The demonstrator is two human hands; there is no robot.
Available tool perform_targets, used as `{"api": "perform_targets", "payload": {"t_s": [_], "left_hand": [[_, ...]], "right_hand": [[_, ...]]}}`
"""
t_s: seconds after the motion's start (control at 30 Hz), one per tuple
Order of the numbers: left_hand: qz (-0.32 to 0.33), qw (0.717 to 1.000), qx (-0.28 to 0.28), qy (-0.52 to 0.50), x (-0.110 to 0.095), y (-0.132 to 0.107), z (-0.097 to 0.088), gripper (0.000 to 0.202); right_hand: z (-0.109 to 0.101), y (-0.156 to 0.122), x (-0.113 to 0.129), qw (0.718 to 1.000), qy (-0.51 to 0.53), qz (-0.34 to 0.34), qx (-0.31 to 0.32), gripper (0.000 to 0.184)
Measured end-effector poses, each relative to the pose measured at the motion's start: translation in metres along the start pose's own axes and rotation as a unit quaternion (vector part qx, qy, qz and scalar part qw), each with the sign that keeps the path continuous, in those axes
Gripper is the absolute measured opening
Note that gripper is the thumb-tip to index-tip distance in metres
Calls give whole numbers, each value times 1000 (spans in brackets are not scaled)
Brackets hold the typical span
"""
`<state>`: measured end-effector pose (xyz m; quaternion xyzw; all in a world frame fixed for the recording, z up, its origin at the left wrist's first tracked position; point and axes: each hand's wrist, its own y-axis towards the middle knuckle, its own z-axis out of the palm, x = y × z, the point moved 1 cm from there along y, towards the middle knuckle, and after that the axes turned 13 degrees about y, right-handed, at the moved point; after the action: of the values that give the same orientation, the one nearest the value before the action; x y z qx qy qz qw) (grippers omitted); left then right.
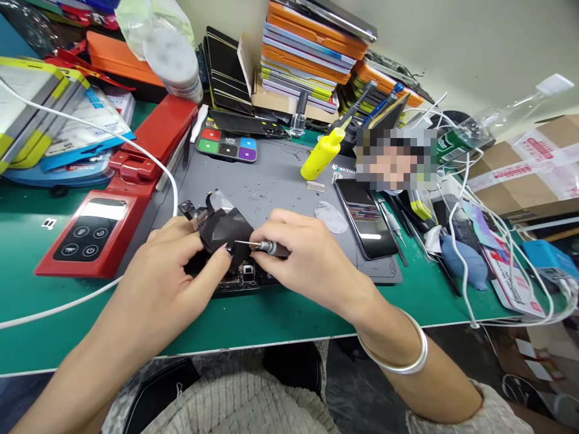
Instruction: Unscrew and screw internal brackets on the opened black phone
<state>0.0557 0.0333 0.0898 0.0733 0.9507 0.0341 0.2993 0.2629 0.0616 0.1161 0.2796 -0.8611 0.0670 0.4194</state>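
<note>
My left hand (169,274) is closed on a creased black sheet (225,228), its dark-nailed thumb pressing the lower edge. Below the sheet lies an opened phone (248,272) with bare inner parts, a square camera-like module among them; my hands and the sheet hide much of it. Between the fingers of my right hand (312,256) is a slim screwdriver (275,248) with a grey handle. Its thin shaft points left, and the tip meets the sheet beside my left thumb. Whether the sheet is still joined to the phone, I cannot tell.
On the grey work mat (280,172) are a yellow bottle (322,154), a dark phone (365,218), a clear round film (331,217) and a coloured button pad (226,146). A red device (90,232) stands left, with a white cable (58,313) nearby. Tools and cables crowd the right.
</note>
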Motion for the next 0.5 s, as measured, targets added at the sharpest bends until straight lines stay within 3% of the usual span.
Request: {"api": "perform_targets", "payload": {"t_s": [0.17, 0.3, 0.5], "left_hand": [[-8, 1000, 5, -5, -1, 1, 1, 40], [-13, 1000, 9, -7, -1, 1, 1, 40], [-17, 1000, 0, 1, -2, 0, 0, 45]], "right_hand": [[1, -5, -3, 1000, -19, -25, 2, 18], [-12, -5, -7, 999, -9, -50, -20, 15], [-43, 17, -26, 995, -32, 12, -94, 16]]}}
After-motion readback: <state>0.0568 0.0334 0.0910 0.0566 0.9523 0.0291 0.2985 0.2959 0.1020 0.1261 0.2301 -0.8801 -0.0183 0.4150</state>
